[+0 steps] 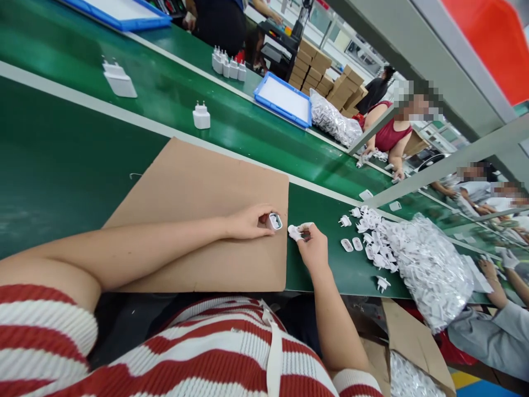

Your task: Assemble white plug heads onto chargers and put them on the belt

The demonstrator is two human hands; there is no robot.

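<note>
My left hand (248, 221) is closed around a white charger housing (276, 221), its open end facing right and some inner parts showing. Below it lies a brown cardboard sheet (198, 187). Just past the sheet's right edge, my right hand (314, 245) pinches a small white plug piece (295, 232), apart from the housing. White covering shows on some of its fingertips. To the right of that hand, loose white plug pieces (378, 242) lie in a heap, with two oval white pieces (347, 245) beside them.
A clear bag of white parts (430, 264) stands right of the heap. Beyond a pale rail, a green belt (161, 110) carries finished-looking chargers (201, 116). A blue-rimmed tray (283, 99) sits farther back. A metal post (409, 176) slants at right; co-workers sit along the line.
</note>
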